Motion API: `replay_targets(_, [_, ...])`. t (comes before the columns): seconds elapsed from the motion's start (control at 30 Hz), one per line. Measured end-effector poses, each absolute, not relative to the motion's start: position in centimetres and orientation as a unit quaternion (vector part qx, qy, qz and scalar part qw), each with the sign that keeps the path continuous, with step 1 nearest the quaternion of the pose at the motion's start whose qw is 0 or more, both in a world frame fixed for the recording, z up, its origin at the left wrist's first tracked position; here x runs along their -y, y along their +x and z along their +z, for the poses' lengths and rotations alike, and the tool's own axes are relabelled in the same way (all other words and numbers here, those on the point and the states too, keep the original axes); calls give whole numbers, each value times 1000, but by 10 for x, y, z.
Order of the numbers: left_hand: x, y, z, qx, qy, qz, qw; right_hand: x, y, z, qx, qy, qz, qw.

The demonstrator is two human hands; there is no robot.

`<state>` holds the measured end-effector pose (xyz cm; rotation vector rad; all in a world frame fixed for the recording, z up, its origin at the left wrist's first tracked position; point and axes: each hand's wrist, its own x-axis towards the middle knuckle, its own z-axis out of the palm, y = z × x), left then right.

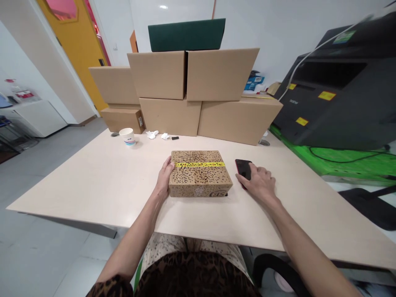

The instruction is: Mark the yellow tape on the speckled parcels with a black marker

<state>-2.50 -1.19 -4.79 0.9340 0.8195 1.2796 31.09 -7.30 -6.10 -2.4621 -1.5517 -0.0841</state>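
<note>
A small cardboard box [198,175] with dark speckles and a yellow strip of tape across its top lies on the table in front of me. Against its left side rests my left hand [165,175], holding that edge with the thumb by the end of the tape; part of the fingers is hidden. To the right of the box is a black smartphone [243,167] with a reddish edge, flat on the table. My right hand [260,181] grasps it from above, thumb at the near left edge and index finger on the right side, the other fingers curled.
Large cardboard boxes [221,76] are stacked along the table's far side, topped by a dark green box [187,36]. A paper cup [128,137], crumpled tissues [152,134] and a small black object [175,138] stand before them. A black printer [334,90] sits on a green surface at right.
</note>
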Motion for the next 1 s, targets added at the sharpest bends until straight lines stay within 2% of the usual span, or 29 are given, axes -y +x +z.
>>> replay_targets(0.17, [13,-26,-47,-371,394,552,634,68,324,-59,466,-878,51,92])
replay_targets(0.43, [18,-25,-39,-396,379,555,625,62,329,-49,414,-888,133,150])
replay_targets(0.5, [19,-25,-35,-415,376,562,609,62,333,-52,408,-876,150,209])
replay_targets(0.6, [21,-27,-28,-445,396,582,553,61,337,-59,378,-817,211,382])
replay_targets(0.67, [28,-31,-22,-460,434,600,490,63,335,-63,359,-762,248,479])
replay_targets(0.87, [96,-30,-7,-401,564,669,271,93,311,-56,313,-605,282,676])
replay_targets(0.93, [125,-18,-7,-353,611,655,271,109,296,-48,316,-563,273,713])
replay_targets(1.0, [147,-3,-9,-326,662,581,343,125,277,-38,316,-537,276,732])
